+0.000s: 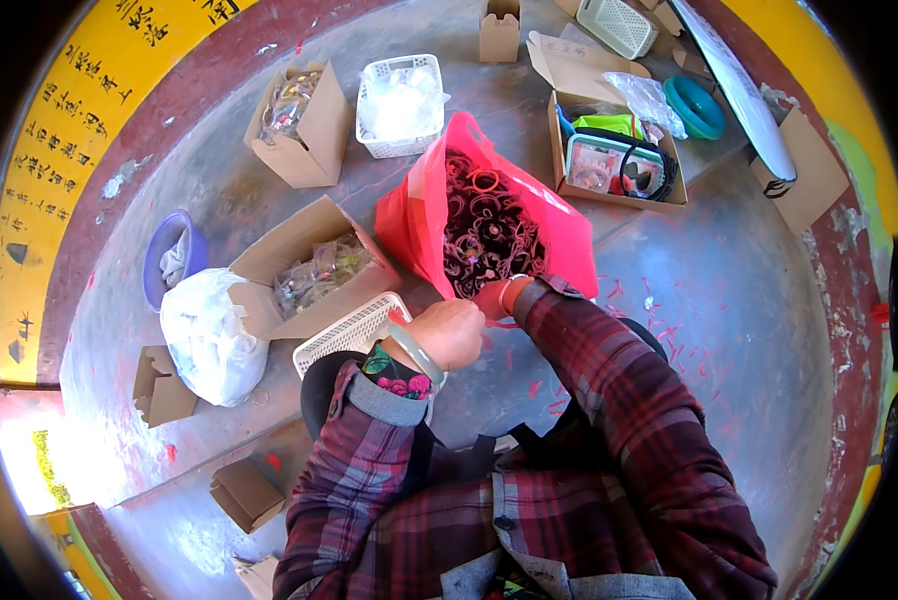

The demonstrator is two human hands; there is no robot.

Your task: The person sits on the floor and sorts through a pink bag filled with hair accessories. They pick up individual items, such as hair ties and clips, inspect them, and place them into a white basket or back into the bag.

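In front of me stands a red plastic bag (pixel 416 215), its wide mouth tipped toward me. Many dark, thin loops (pixel 484 228) with reddish edges fill it, and a single orange-red ring lies on top. At the bag's near rim my right hand (pixel 493 299) is curled, tinted red and partly hidden. Just left of it and close to touching, my left hand (pixel 451 334) has its fingers folded in. Whatever either hand pinches is too small or covered to make out. Below the left wrist, a cream perforated basket (pixel 344 338) sits against my lap.
A cardboard box of small plastic packets (pixel 321 277) and a stuffed white bag (pixel 215 335) stand left. Beyond are another box (pixel 321 135), a white basket (pixel 401 147), and a box of supplies (pixel 624 200). Red scraps (pixel 674 350) litter the floor at right.
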